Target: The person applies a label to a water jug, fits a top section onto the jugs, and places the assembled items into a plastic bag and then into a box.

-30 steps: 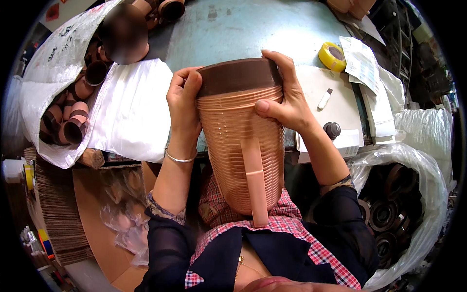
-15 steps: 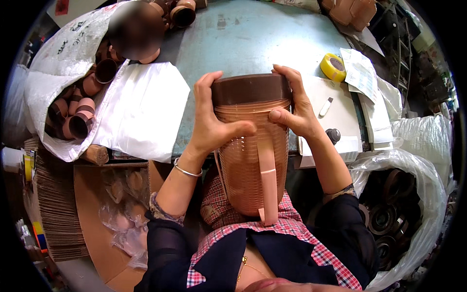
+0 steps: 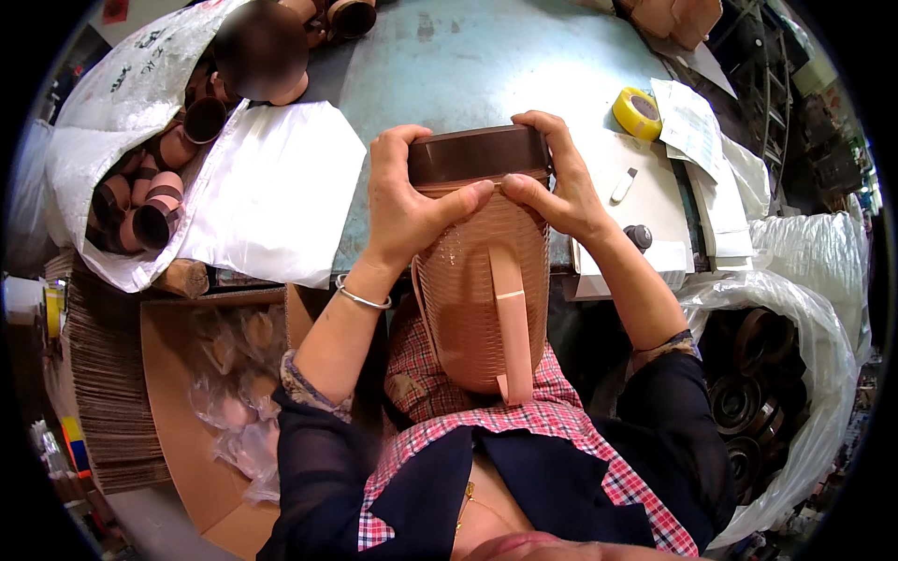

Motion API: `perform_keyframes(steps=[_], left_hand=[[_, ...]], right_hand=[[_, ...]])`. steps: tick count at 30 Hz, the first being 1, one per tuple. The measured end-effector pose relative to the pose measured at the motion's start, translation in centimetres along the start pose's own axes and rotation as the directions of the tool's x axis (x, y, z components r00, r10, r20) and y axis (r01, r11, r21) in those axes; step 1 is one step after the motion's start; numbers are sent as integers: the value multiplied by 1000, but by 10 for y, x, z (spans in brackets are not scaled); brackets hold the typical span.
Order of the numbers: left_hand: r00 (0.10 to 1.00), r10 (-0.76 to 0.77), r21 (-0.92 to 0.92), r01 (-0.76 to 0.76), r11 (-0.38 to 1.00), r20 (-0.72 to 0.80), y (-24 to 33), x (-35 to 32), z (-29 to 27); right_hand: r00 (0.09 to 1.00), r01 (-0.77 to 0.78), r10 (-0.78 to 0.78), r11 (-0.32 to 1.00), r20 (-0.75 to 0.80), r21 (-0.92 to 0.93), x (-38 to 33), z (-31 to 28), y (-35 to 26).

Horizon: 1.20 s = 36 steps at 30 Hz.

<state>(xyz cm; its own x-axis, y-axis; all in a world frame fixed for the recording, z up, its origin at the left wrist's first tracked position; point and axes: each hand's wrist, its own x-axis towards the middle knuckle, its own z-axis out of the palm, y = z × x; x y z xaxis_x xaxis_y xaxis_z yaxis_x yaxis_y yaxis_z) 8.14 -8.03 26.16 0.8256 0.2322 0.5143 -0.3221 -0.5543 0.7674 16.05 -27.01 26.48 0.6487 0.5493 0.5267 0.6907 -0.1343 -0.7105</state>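
A ribbed, copper-brown plastic jug [image 3: 458, 309] lies between my hands, its bottom toward my lap and its dark brown lid [image 3: 477, 154] pointing away from me. The pale pink-brown handle [image 3: 513, 327] faces up. My left hand [image 3: 402, 201] is closed round the left side, fingers over the lid and thumb on the wall just below its rim. My right hand [image 3: 571, 196] grips the right side the same way. Both thumb tips nearly meet at the middle under the lid's edge. Beyond the lid stretches the blue-green table [image 3: 412, 84].
White sacks hold brown cups [image 3: 154, 222] at left. Below is a cardboard box [image 3: 178, 411] with bagged pieces, beside stacked cardboard [image 3: 103, 393]. Yellow tape [image 3: 638, 113], a white cutter [image 3: 623, 185] and papers [image 3: 690, 122] lie at right. A plastic bag [image 3: 814, 346] holds dark lids.
My right thumb has slid left and my left thumb has risen, both now together below the lid. The jug's lower end has shifted away from me, and the lid looks more tilted.
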Motion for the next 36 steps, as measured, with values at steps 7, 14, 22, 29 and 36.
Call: perform_keyframes(steps=[7, 14, 22, 29, 36], left_hand=[[993, 89, 167, -100, 981, 75, -5, -3, -15], [991, -121, -197, 130, 972, 57, 24, -13, -12], [840, -426, -631, 536, 560, 336, 5, -129, -62], [761, -472, -544, 649, 532, 445, -69, -105, -25], [925, 121, 616, 139, 776, -361, -176, 28, -65]], right_hand=[[956, 255, -280, 940, -85, -225, 34, 16, -12], [918, 182, -250, 955, -307, -235, 46, 59, -8], [961, 259, -270, 952, 55, 161, 40, 48, -41], [865, -409, 495, 603, 81, 685, 50, 27, 46], [974, -120, 219, 726, -63, 677, 47, 20, 65]])
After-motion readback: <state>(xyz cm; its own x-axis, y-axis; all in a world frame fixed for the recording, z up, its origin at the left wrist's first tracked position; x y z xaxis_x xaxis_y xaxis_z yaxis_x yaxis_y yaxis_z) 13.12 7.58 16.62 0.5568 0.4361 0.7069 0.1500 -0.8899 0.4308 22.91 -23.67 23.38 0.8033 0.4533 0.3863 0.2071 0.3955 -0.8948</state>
